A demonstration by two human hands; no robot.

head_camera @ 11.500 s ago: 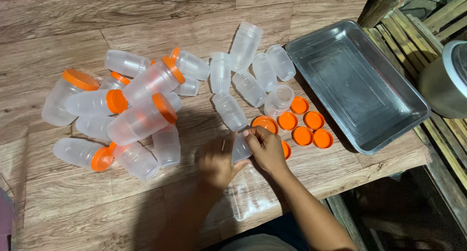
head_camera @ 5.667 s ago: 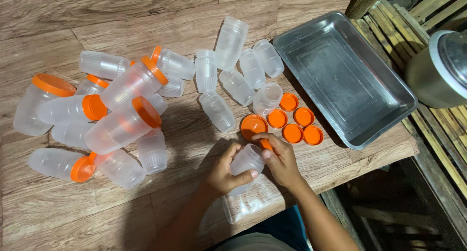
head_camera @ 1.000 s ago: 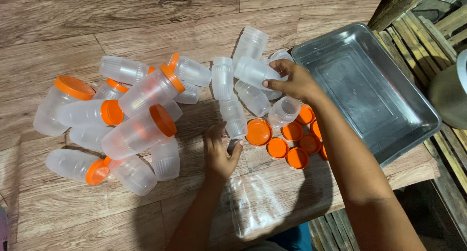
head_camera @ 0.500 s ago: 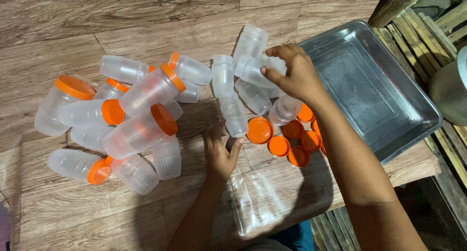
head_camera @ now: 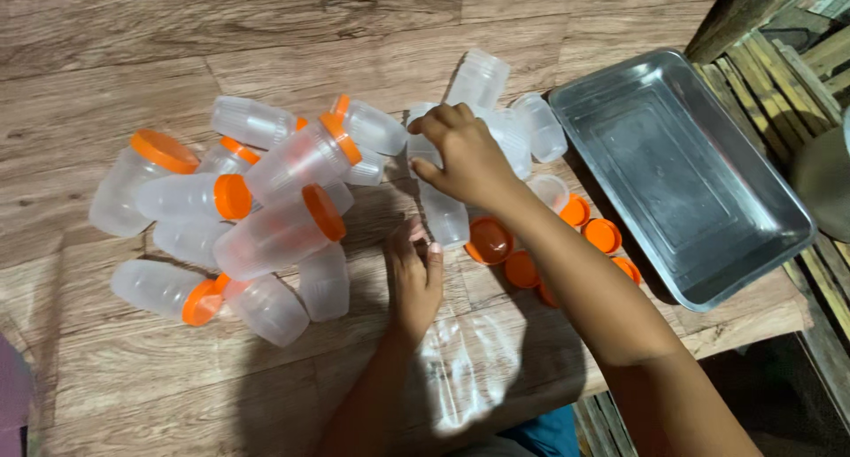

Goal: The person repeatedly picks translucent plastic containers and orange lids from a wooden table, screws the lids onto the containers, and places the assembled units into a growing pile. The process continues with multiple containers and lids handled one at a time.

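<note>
Jars (head_camera: 443, 211) of clear plastic lie all over the wooden tabletop (head_camera: 106, 32), and you are putting orange lids on them, as far as the work shows. Your right hand (head_camera: 465, 151) is curled over an open jar in the bunch near the middle of the tabletop; you look to be grabbing it, but I cannot tell how tight. Your left hand (head_camera: 416, 275) rests flat on the wood near the front edge, fingers close together and holding nothing. A clear plastic bag (head_camera: 469, 368) lies just behind it at the front edge.

About six jars on the left side already wear their lids, like the capped jar (head_camera: 279, 231) on top of the pile. Many more are bare, in that pile and in the middle bunch. Loose orange lids (head_camera: 489, 240) wait in a little group beside the metal tray (head_camera: 682, 169) at the right edge. So I think you are not yet halfway.

Half a second ago your right hand was a bit nearer the tray; now it has slid left along the bunch. Your left hand has hardly moved.
</note>
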